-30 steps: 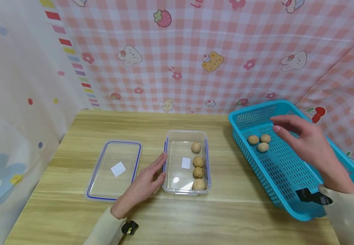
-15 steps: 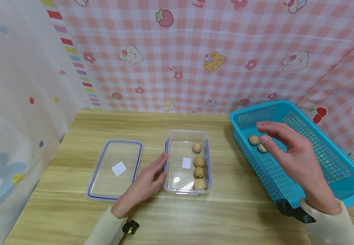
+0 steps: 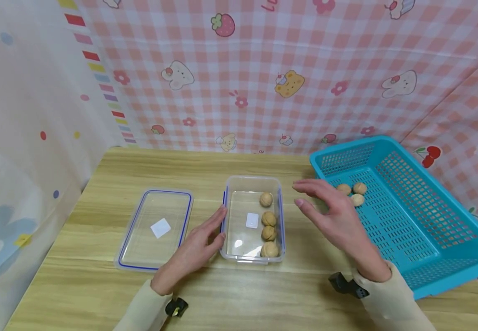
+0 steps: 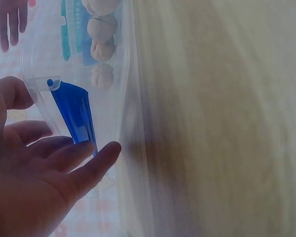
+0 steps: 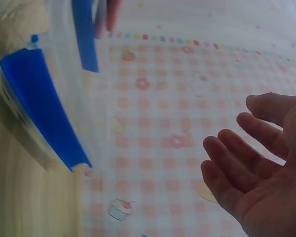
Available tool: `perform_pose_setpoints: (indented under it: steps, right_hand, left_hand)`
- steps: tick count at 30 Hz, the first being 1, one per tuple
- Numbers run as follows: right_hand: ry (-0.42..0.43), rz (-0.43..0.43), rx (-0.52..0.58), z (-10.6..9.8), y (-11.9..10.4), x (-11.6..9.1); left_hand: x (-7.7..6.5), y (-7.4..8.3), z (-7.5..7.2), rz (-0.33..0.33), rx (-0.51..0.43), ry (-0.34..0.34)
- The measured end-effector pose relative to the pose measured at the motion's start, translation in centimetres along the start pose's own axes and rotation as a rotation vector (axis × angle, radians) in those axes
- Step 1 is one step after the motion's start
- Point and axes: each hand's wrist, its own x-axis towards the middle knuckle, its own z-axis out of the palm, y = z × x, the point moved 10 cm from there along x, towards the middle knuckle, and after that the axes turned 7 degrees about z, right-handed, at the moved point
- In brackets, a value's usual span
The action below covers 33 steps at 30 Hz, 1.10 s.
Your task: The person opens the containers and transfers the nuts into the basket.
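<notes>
My left hand (image 3: pixel 197 248) rests with relaxed fingers against the left side of a clear plastic food container (image 3: pixel 239 250). In the left wrist view its fingertips lie at the blue side latch (image 4: pixel 76 111). Several walnuts (image 3: pixel 269 219) line the container's right side, and the left part of its floor is bare. My right hand (image 3: pixel 334 216) hovers between the container and a turquoise basket (image 3: pixel 404 230), fingers spread and holding nothing. In the right wrist view the palm and loose fingers of the right hand (image 5: pixel 256 163) face the container's other blue latch (image 5: pixel 44 106).
Three walnuts (image 3: pixel 358 200) lie in the far left part of the basket, partly behind the right hand. A clear lid (image 3: pixel 144 239) with a blue seal lies left of the container on the wooden table (image 3: pixel 239 299). A checked cloth (image 3: pixel 230 69) hangs behind.
My right hand has moved left from over the basket toward the container, uncovering more of the basket. The left hand and the walnuts have stayed in place.
</notes>
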Motion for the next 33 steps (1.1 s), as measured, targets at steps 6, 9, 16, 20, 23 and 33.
perform_pose_setpoints:
  steps: [6, 9, 16, 20, 23, 33]
  right_hand:
    - [-0.020, -0.020, 0.019, 3.0, 0.3, 1.1]
    - [-0.038, -0.042, -0.003, 4.4, 0.5, 1.6]
    - [-0.087, -0.126, -0.105, 6.9, 0.7, 2.8]
    - [-0.143, -0.117, -0.179, 8.3, 1.2, 3.5]
    - [-0.176, -0.110, -0.249, 9.2, 1.6, 3.9]
    - [-0.243, -0.267, -0.492, 12.1, 2.1, 4.4]
  left_hand:
    - [0.0, 0.1, 0.0, 0.002, 0.007, 0.000]
    - [0.0, 0.1, 0.0, -0.002, 0.006, -0.001]
    - [0.0, 0.1, 0.0, -0.008, -0.001, 0.001]
    - [0.1, 0.0, 0.0, -0.011, -0.001, -0.002]
    - [0.0, 0.0, 0.0, -0.012, 0.003, -0.002]
    - [0.0, 0.1, -0.1, -0.004, 0.008, 0.002]
